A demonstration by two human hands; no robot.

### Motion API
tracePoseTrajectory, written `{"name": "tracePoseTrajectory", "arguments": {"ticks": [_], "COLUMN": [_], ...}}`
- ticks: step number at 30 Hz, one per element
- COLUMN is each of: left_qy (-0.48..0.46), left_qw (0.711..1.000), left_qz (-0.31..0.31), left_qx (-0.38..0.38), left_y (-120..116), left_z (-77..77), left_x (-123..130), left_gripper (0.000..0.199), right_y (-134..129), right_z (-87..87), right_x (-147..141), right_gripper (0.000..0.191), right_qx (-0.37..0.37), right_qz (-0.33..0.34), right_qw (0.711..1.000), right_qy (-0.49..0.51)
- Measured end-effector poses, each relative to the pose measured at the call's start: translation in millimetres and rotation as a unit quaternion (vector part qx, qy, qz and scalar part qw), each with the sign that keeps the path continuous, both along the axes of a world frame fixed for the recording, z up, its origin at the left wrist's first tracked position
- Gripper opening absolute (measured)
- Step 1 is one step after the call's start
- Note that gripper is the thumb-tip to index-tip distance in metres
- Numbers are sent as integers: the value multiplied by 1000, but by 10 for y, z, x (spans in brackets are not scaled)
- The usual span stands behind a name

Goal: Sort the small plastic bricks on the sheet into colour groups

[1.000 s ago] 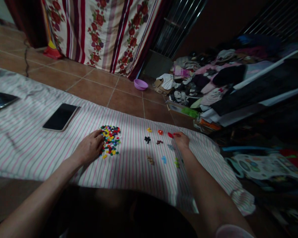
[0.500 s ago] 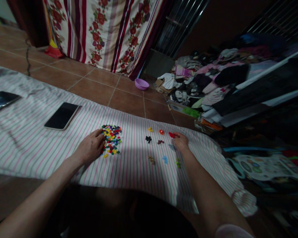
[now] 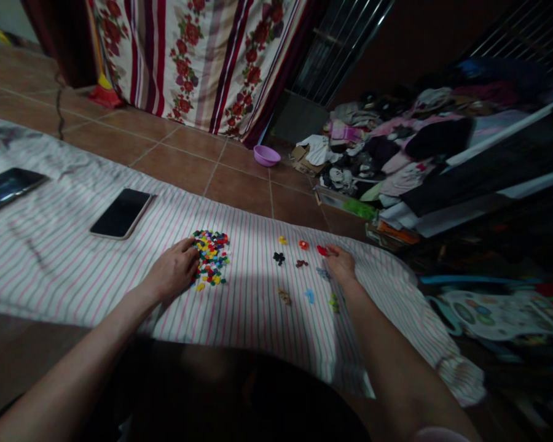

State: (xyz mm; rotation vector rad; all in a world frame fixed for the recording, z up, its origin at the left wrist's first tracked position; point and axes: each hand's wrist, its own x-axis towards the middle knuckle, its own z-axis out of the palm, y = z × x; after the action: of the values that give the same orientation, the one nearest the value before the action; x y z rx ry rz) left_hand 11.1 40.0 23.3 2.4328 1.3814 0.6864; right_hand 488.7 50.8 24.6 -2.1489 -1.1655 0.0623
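Left hand (image 3: 175, 269) loosely curled at the edge of the colourful heap (image 3: 213, 256) — right hand (image 3: 342, 264) beside red pieces (image 3: 322, 250), fingers bunched — cannot tell whether either grips anything.

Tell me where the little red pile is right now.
In the head view, the red pile lies right of centre on the striped cloth, at the right hand, just right of the orange pieces and above the grey pieces.

The small blocks (image 3: 212, 255) at eight o'clock look plastic, on matt, creased cloth (image 3: 249, 313). The basin (image 3: 266, 161) at twelve is smooth plastic; the bars (image 3: 320, 70) at one look like shiny metal.
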Motion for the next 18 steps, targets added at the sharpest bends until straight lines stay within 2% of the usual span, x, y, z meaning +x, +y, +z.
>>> {"name": "tracePoseTrajectory", "arguments": {"ticks": [3, 7, 10, 14, 18], "left_qy": [4, -3, -9, -5, 5], "left_qw": [1000, 1000, 1000, 1000, 1000], "left_qz": [-6, -1, -1, -5, 3], "left_qx": [7, 11, 10, 2, -4], "left_y": [1, 2, 2, -2, -10], "left_z": [10, -12, -38, -39, -21], "left_x": [-1, -1, 3, 13, 23], "left_gripper": [32, 29, 29, 28, 25], "right_y": [14, 42, 37, -51, -215], "right_z": [84, 210, 247, 203, 107], "right_x": [-87, -346, -652, -1195, -1814], "right_gripper": [31, 30, 33, 31, 26], "right_qx": [-20, 8, 55, 107, 111], "right_qz": [-22, 6, 56, 159, 238], "right_qw": [1000, 999, 997, 981, 963], "right_qy": [-10, -34, -24, 16, 57]}}
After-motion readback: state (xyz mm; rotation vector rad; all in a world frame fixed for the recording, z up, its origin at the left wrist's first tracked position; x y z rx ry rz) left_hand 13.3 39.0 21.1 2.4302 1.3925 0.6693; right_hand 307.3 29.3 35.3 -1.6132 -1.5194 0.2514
